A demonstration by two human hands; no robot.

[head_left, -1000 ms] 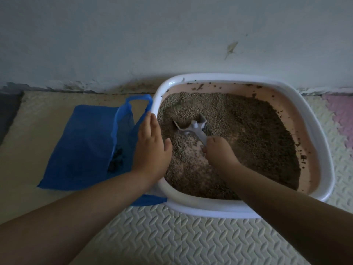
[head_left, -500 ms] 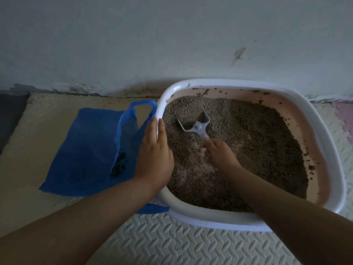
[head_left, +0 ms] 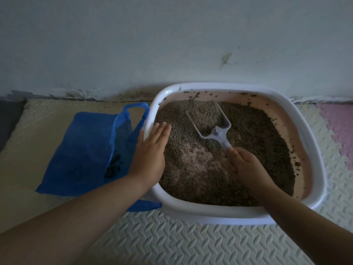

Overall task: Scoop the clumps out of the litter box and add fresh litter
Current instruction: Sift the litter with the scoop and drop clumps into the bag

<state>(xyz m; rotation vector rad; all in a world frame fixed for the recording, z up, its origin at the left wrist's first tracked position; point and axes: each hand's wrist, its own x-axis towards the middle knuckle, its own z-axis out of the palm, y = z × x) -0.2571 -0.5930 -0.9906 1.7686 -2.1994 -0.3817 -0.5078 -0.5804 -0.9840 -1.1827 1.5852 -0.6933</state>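
Note:
A white-rimmed litter box (head_left: 313, 146) with a pink inside stands against the wall and holds grey-brown litter (head_left: 254, 134). A bare pink patch of its floor shows in the middle. My right hand (head_left: 246, 165) grips the handle of a grey plastic scoop (head_left: 212, 125), whose pan lies in the litter at the far left, filled with granules. My left hand (head_left: 150, 150) rests flat with straight fingers on the box's left rim. A blue plastic bag (head_left: 86, 150) lies open on the floor left of the box, with dark clumps (head_left: 114, 165) inside.
The wall (head_left: 172, 44) rises directly behind the box, with dirt along its base. Textured foam floor mats (head_left: 172, 241) cover the floor, cream in front and pink (head_left: 338, 129) at the far right. A dark mat edge (head_left: 9, 123) shows at far left.
The scoop has pushed forward and left into the far litter and its pan has filled. My left hand's fingers have straightened over the rim. The camera has moved closer.

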